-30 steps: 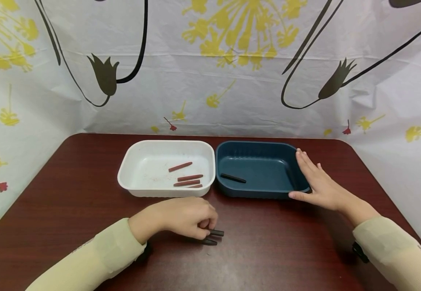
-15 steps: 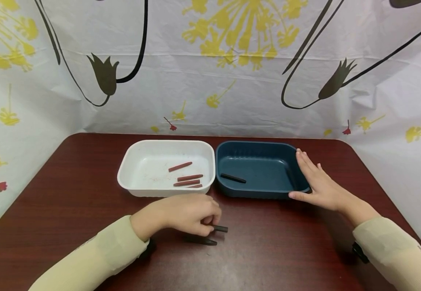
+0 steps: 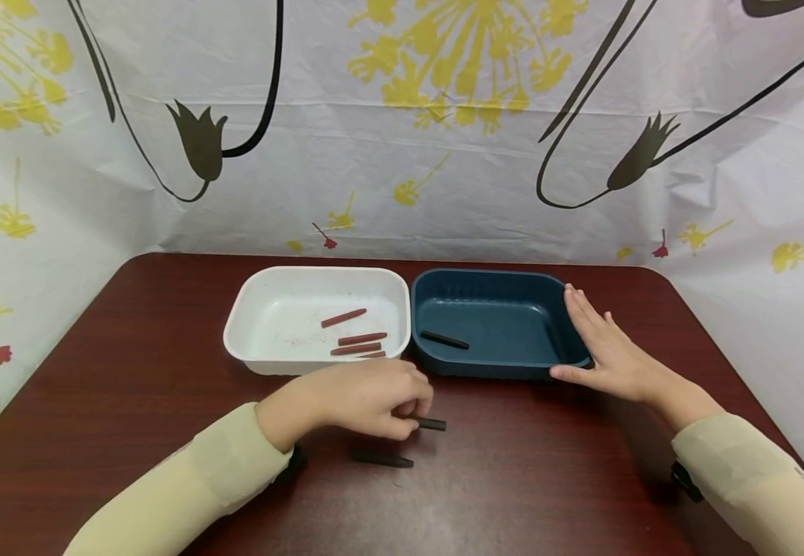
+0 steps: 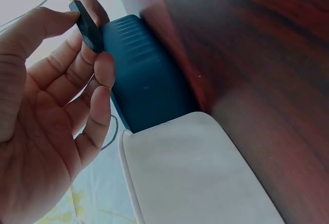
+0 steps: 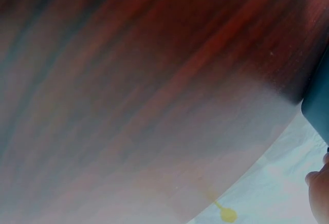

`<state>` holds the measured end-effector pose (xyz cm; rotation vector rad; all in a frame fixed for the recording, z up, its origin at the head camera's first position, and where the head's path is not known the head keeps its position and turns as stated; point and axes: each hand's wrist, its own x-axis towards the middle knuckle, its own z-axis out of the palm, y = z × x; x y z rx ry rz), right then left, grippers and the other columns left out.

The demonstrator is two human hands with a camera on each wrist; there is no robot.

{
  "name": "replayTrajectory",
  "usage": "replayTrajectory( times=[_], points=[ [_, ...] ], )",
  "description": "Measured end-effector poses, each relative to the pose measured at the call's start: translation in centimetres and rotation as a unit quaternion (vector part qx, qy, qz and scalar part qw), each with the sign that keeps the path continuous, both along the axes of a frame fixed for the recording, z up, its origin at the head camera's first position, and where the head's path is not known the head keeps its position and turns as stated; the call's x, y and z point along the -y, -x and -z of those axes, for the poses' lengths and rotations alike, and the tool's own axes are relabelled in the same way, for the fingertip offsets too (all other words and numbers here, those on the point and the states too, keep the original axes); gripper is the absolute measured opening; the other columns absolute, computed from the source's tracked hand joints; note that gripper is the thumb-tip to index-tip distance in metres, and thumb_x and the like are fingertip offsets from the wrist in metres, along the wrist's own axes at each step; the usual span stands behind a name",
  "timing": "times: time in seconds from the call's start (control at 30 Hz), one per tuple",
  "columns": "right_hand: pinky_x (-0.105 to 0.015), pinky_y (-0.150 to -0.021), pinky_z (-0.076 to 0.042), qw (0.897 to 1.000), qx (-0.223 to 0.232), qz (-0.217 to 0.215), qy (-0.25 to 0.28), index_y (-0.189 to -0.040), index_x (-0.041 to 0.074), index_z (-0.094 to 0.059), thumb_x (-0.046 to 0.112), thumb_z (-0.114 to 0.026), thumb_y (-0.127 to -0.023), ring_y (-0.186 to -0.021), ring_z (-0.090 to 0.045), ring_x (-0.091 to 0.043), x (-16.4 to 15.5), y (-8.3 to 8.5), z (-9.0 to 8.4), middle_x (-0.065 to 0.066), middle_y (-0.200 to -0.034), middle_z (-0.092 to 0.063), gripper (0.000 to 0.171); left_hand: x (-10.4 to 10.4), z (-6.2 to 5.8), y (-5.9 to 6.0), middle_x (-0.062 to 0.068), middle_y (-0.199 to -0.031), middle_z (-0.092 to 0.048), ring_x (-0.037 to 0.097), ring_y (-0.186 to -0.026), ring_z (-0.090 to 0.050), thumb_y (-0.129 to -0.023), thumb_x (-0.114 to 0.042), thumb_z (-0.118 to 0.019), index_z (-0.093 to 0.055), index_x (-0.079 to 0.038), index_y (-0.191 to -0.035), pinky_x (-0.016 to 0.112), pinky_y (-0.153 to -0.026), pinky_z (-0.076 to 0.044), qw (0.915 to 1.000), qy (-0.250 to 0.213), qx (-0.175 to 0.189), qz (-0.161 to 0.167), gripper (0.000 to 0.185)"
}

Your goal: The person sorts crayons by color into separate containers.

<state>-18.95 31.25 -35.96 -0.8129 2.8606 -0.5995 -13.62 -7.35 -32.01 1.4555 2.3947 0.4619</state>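
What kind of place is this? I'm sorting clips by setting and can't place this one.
Probably a makeshift sorting station rather than a lived-in room: a dark wooden table boxed in by a flower-printed sheet, with a white tray and a blue tray holding sorted sticks.

Both arms wear long, pale cream-yellow sleeves [image 3: 193, 494] of soft knit fabric, reaching to the wrists. A black strap or band [image 3: 685, 480] shows under each cuff, at the near side. The left hand [image 3: 367, 398] and right hand [image 3: 613, 355] are bare, without rings.
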Motion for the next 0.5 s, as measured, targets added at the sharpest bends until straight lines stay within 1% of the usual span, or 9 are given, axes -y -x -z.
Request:
replayTrajectory(
  times=[0.17, 0.37, 0.5],
  points=[
    [-0.075, -0.114, -0.003, 1.0, 0.001, 0.002, -0.003, -0.159, 0.008, 0.008, 0.043, -0.071, -0.089, -0.155, 0.008, -0.033, 0.1, 0.0, -0.1, -0.013, -0.168, 0.008, 0.112, -0.3, -0.4, 0.1, -0.008, -0.08, -0.056, 0.005, -0.079, -0.05, -0.089, -0.015, -0.065, -0.065, -0.019, -0.09, 0.016, -0.069, -0.042, 0.9999, -0.007, -0.016, -0.002, 0.003],
    [-0.076, -0.113, -0.004, 1.0, 0.002, 0.005, -0.005, -0.159, 0.008, 0.008, 0.045, -0.071, -0.088, -0.155, 0.007, -0.034, 0.1, 0.0, -0.1, -0.014, -0.168, 0.007, 0.112, -0.7, -1.0, 0.6, -0.007, -0.08, -0.056, 0.007, -0.08, -0.05, -0.088, -0.014, -0.064, -0.066, -0.017, -0.09, 0.018, -0.07, -0.042, 0.9986, -0.018, -0.05, 0.005, 0.004],
    [-0.076, -0.113, -0.003, 1.0, 0.002, 0.005, -0.004, -0.159, 0.009, 0.009, 0.045, -0.071, -0.088, -0.155, 0.007, -0.034, 0.0, 0.0, -0.1, -0.014, -0.168, 0.007, 0.112, -0.9, -1.3, 0.8, -0.007, -0.078, -0.055, 0.007, -0.079, -0.049, -0.089, -0.014, -0.062, -0.065, -0.016, -0.089, 0.018, -0.07, -0.041, 0.9981, -0.028, -0.054, 0.008, 0.004]
  ],
)
